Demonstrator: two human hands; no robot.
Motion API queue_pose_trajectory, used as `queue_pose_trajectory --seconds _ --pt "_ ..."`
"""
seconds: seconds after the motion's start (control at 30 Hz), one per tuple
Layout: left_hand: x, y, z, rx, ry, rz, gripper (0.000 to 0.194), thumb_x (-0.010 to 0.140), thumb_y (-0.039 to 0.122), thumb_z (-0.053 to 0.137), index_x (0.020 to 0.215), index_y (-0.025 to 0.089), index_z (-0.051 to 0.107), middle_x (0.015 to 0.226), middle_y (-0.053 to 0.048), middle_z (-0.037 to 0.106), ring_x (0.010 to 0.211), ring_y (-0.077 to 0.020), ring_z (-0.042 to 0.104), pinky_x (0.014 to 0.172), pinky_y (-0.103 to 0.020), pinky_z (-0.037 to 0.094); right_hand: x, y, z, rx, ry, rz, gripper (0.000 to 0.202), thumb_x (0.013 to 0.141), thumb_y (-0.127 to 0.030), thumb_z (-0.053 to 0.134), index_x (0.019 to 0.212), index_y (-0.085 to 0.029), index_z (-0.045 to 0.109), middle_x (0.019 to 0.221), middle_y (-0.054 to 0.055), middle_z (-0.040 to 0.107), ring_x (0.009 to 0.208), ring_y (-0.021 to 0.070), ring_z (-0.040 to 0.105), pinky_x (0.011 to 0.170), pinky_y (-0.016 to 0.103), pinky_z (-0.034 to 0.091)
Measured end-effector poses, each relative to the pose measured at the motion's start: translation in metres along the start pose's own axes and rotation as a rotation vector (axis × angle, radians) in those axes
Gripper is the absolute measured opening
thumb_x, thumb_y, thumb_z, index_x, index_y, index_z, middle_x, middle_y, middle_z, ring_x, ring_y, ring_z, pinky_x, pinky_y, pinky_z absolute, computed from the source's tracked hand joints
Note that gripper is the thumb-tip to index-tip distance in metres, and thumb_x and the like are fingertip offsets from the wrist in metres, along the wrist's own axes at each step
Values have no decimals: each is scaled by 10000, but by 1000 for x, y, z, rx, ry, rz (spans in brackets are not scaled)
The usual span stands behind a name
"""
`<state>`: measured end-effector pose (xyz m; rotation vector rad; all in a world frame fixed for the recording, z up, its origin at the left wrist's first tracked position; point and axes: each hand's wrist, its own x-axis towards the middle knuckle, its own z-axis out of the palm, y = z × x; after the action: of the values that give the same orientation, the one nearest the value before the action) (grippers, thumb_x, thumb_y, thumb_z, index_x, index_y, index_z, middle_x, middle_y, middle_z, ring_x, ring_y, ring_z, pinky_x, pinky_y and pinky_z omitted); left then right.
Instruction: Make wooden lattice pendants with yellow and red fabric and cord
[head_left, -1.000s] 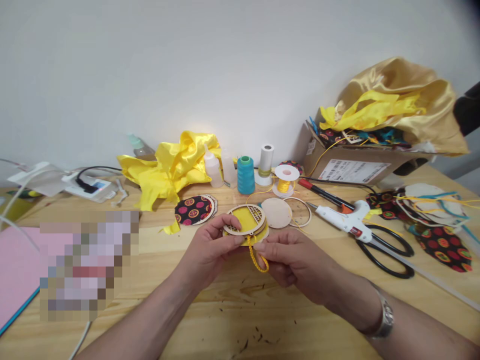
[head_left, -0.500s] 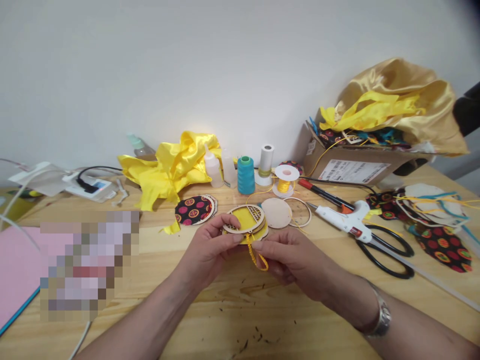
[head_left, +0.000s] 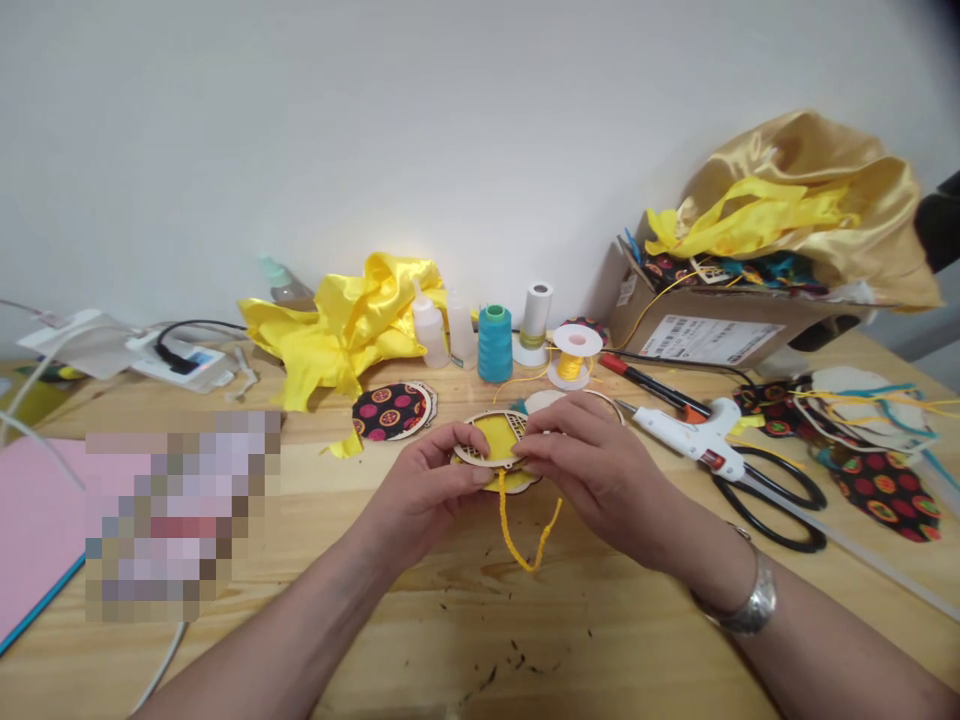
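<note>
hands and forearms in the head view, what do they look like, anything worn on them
Both the left hand and the right hand are ungloved, and no sleeves show on the forearms. The right wrist wears a shiny, silver-coloured bracelet, broad at one part; its surface detail is too blurred to read.

The round wooden lattice frame [head_left: 491,462], backed in yellow, tilts between the hands; its braided yellow cord [head_left: 514,550] dangles below them.
</note>
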<state>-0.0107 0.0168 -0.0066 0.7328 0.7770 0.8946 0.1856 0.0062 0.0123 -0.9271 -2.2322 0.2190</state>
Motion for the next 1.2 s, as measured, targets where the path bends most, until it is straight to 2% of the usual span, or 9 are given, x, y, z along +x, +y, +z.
queue_pose_trajectory --seconds 0.33,0.5,0.63,1.2 --pt "-2 -4 2 9 -34 -68 217 621 89 766 769 154 621 765 -31 712 701 -176 691 670 -272 543 -2 5 -1 -139 -169 -110 195 923 -141 424 865 -172 607 881 50 606 805 162 466 707 304 380" --pt "-2 -3 5 -2 -3 -78 366 604 79 772 927 178 631 849 -44 719 757 -200 695 726 -336 549 -2 5 0 -225 -256 -122 159 910 -122 432 868 -144 584 901 75 588 829 185 459 721 320 398" --pt "-2 -3 6 25 -9 -61 417 631 90 762 1014 186 628 893 -64 720 817 -213 686 783 -383 539 -2 3 3 -242 -263 -116 155 899 -99 427 855 -131 571 881 89 576 816 194 452 709 327 408" --pt "-2 -6 4 4 -9 -69 427 623 77 753 1007 196 610 898 -52 707 820 -209 676 779 -371 534 -4 3 6 -241 -300 -88 155 890 -70 416 850 -121 556 888 92 555 826 200 434 732 343 418"
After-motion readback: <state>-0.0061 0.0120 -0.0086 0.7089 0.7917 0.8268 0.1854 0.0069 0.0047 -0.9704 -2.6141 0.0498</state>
